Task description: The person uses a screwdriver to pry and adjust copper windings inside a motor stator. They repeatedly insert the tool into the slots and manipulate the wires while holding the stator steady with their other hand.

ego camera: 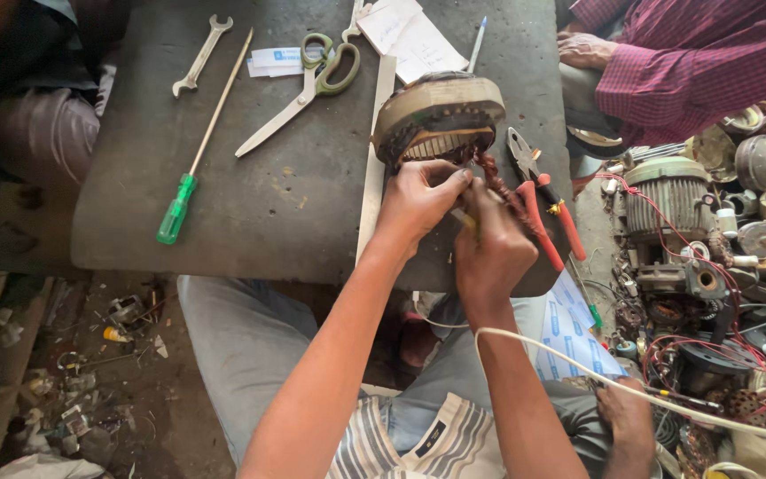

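Observation:
A round motor stator (pixel 439 115) with copper windings lies on its side on the dark worktable (pixel 250 204). My left hand (pixel 418 197) presses against its lower edge, fingers on the windings. Just to the right, my right hand (pixel 489 248) is closed around a thin yellowish tool whose tip points at a braided bundle of reddish-brown wires (pixel 496 182) coming out of the stator. What exactly the left fingers pinch is hidden.
On the table lie red-handled pliers (pixel 543 200), scissors with green handles (pixel 308 89), a green-handled screwdriver (pixel 197 160), a spanner (pixel 201 53), a pen (pixel 477 40) and papers (pixel 410 35). Another person in a checked shirt (pixel 693 62) sits at the far right. Motor parts (pixel 676 204) crowd the floor.

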Action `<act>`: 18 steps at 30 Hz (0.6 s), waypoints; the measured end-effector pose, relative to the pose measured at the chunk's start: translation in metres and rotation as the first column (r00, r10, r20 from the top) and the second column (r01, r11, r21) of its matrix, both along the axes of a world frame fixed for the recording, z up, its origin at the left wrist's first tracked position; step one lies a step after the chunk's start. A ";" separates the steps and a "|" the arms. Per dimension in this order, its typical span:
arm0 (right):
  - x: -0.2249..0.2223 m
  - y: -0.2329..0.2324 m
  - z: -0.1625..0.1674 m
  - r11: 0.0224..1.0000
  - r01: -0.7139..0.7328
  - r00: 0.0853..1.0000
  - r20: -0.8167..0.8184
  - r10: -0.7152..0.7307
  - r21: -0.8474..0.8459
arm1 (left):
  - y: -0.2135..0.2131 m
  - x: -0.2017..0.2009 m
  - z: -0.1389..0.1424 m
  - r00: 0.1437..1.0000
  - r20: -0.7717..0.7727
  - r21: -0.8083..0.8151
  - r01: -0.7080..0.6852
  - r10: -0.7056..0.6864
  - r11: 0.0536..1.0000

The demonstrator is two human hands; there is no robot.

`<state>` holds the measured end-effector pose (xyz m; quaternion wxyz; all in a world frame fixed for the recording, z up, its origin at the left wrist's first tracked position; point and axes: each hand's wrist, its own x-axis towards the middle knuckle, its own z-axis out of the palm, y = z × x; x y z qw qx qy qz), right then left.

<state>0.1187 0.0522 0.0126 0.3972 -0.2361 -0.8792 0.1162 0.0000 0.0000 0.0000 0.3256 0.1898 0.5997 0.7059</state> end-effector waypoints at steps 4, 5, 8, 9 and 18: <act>-0.010 0.004 -0.009 0.965 -0.006 0.990 -0.141 -0.032 -0.262 | -0.002 0.005 0.002 1.000 -0.017 0.053 -0.006 0.007 0.999; -0.012 0.006 -0.010 0.905 -0.048 0.981 -0.189 -0.036 -0.422 | -0.001 0.005 0.002 1.000 0.012 0.093 0.011 -0.013 0.996; -0.007 0.016 -0.007 0.280 -0.298 0.934 -0.340 -0.113 -0.913 | -0.006 0.001 0.000 0.991 0.090 0.200 0.076 -0.096 0.977; -0.002 0.021 -0.005 -0.046 -0.380 0.914 -0.367 -0.172 -0.924 | -0.008 0.001 -0.001 0.985 0.113 0.238 0.103 -0.132 0.966; 0.018 0.015 0.010 -0.266 -0.413 0.909 -0.411 -0.066 -0.871 | -0.002 0.008 0.009 0.944 0.320 0.119 0.043 -0.079 0.992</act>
